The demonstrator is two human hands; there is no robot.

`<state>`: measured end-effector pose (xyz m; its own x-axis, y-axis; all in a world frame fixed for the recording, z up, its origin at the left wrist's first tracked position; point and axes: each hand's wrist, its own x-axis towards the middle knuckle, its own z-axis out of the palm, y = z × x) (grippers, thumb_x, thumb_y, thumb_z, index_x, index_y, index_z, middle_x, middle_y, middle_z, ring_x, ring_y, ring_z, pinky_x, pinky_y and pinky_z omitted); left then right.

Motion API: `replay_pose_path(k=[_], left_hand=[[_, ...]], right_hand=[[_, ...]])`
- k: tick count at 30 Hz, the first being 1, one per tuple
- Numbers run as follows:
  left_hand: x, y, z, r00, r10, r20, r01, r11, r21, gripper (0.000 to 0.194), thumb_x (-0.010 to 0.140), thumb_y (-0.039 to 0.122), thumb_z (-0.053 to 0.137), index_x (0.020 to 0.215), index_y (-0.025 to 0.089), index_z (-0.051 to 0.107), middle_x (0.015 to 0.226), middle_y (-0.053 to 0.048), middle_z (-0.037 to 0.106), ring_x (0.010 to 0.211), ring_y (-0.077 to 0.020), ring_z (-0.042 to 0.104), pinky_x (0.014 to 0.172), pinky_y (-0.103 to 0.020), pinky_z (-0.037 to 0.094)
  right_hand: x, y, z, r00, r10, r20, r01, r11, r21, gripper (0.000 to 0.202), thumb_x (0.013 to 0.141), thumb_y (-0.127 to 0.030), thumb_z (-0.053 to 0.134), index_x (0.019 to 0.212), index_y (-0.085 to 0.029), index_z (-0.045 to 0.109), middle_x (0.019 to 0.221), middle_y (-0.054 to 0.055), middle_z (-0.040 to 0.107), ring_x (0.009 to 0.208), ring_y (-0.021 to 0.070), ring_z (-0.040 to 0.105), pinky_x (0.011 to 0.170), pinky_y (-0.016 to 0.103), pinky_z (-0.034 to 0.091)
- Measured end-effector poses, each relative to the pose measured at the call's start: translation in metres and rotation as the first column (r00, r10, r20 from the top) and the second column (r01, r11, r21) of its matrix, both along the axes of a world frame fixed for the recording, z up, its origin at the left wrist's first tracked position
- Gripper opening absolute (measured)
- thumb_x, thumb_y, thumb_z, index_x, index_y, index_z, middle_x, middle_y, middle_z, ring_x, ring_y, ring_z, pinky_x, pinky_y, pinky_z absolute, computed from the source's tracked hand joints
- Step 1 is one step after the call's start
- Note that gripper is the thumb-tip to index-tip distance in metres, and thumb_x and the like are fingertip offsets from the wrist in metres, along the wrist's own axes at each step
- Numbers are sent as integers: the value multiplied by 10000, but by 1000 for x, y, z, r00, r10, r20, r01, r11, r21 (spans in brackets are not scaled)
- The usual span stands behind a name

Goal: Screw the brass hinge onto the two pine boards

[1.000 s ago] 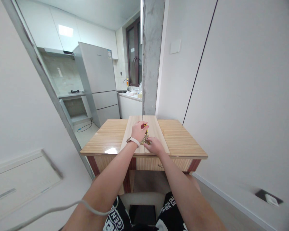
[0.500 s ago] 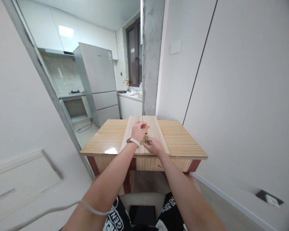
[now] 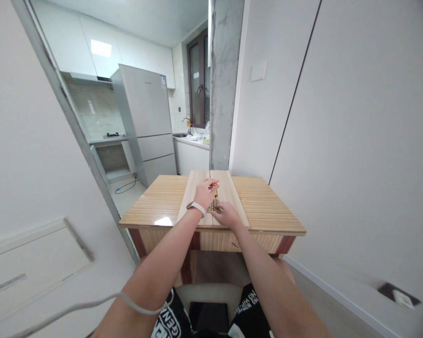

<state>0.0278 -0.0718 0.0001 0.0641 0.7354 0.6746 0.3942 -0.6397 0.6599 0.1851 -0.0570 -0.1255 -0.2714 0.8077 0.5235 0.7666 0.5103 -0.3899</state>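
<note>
Two pale wooden boards (image 3: 229, 188) lie side by side on the table, with a narrow seam between them. Across the near part of that seam rests a small brass-coloured metal hinge (image 3: 213, 206), partly covered by my fingers. My left hand (image 3: 205, 191), with a watch at the wrist, is closed around the top of a short yellow-and-black screwdriver (image 3: 216, 188), which stands roughly upright with its lower end at the hinge. From the right, my right hand (image 3: 227, 215) pinches the hinge's near right edge against the boards.
The striped wooden table (image 3: 264, 206) has a drawer (image 3: 229, 243) facing my knees. A grey cable (image 3: 102, 298) runs past my left forearm. Beyond the doorway stand a refrigerator (image 3: 144, 103) and a sink counter (image 3: 192, 152); a white wall (image 3: 356, 141) rises at right.
My left fingers have shifted slightly on the screwdriver's handle, the fingertips extending further right. My right hand stays at the hinge. The whole view has moved a little.
</note>
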Motion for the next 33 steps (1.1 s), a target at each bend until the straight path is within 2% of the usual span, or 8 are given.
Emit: replay_pose_path(k=[4,10,13,18,23,27,33], left_hand=[[1,-2,2,1000,18,11,-18,1000,12,142,863,200,751,1004,203,770,1010,-48,679,841,-138,679,791,-267,582],[1,-4,7,991,130,-42,-130,992,7,92,833,198,775,925,201,774,873,-26,652,756,-141,648,807,-301,555],[1,-2,5,992,107,-62,-107,994,13,92,861,184,736,945,207,767,906,-36,665,781,-149,653,817,-307,557],[4,2,-1,999,7,-34,-7,1000,17,267,889,83,644,1119,203,707,1082,-71,708,918,-170,682,865,-318,573],[6,1,-3,999,-41,10,41,999,1,140,884,128,683,1011,181,710,1055,-65,702,866,-149,687,819,-293,589],[4,-2,-1,999,45,-13,-44,999,31,120,827,190,777,933,188,722,980,-42,662,802,-139,658,779,-284,571],[2,-1,-1,993,112,-36,-111,993,24,128,844,205,764,967,200,730,939,-33,643,751,-133,638,784,-295,550]], right_hand=[[0,1,0,1000,2,7,-2,1000,6,314,838,-508,718,991,-234,743,1035,71,752,1010,257,641,917,353,463],[1,1,-1,1000,12,1,-12,1000,13,327,835,-495,728,1029,-232,748,1049,82,752,1047,271,643,936,362,462],[1,1,-2,1000,15,-3,-15,1000,18,328,841,-498,720,1024,-227,742,1038,78,751,1027,261,643,923,353,458],[1,1,-3,1000,17,-1,-17,1000,24,309,840,-505,709,968,-224,734,1003,69,747,979,244,636,903,342,450],[0,-1,0,1000,10,-4,-10,1000,29,291,841,-509,705,917,-229,722,968,61,743,954,243,630,875,336,451],[0,-2,3,1000,16,17,-17,1000,5,284,838,-503,712,914,-231,731,977,67,746,956,247,634,875,338,450],[0,-2,4,999,25,22,-25,1000,7,286,845,-502,705,935,-233,745,978,74,747,987,247,639,907,336,443]])
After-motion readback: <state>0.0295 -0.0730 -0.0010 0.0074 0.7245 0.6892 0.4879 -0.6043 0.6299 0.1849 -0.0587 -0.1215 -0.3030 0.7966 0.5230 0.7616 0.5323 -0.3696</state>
